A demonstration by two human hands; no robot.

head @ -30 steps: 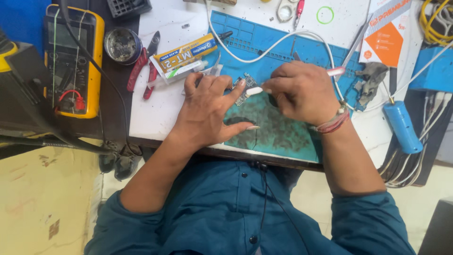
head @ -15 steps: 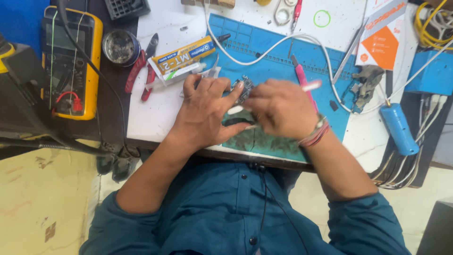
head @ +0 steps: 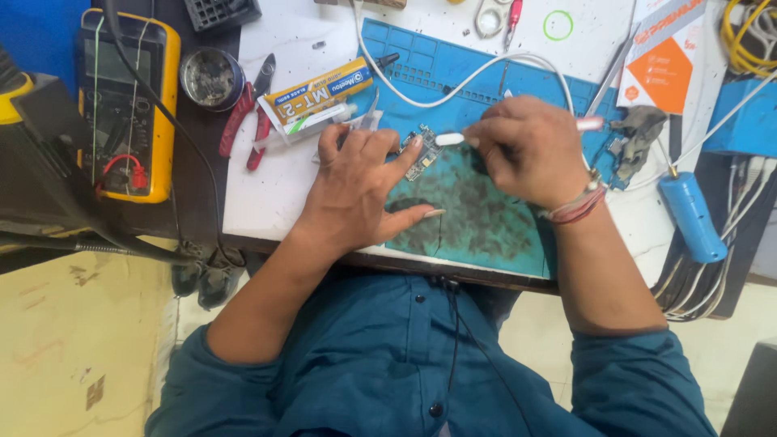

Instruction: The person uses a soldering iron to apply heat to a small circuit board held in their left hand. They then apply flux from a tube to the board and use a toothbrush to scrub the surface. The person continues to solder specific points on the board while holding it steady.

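We are looking down at our two hands over a blue mat (head: 518, 69) on the desk (head: 267, 194). A little board (head: 421, 154) lies flat on the mat, between our hands. Our left hand (head: 360, 190) is spread out flat, and its fingers (head: 409, 158) press down on the board to keep it from sliding. Our right hand (head: 526, 150) is closed around a thin white tool (head: 450, 139), pinching it like a pen, and the tip of the tool points at the top of the board. We think the board is very light and stiff, but it can break, because it looks thin and has tiny parts on it. It would slip away if we let go, so a soft push on its edges is best, not on the small parts in the middle. To lift it, we would pinch it by its two long sides. The tool looks light and smooth, so it needs a firm pinch near the tip. A white cable (head: 453, 85) runs over the mat behind the board. To the left lie a glue tube (head: 320, 93), red cutters (head: 247, 113), a round tin (head: 209, 77) and a yellow meter (head: 129, 105). To the right lie a blue cylinder (head: 692, 214) and an orange and white packet (head: 668, 65).
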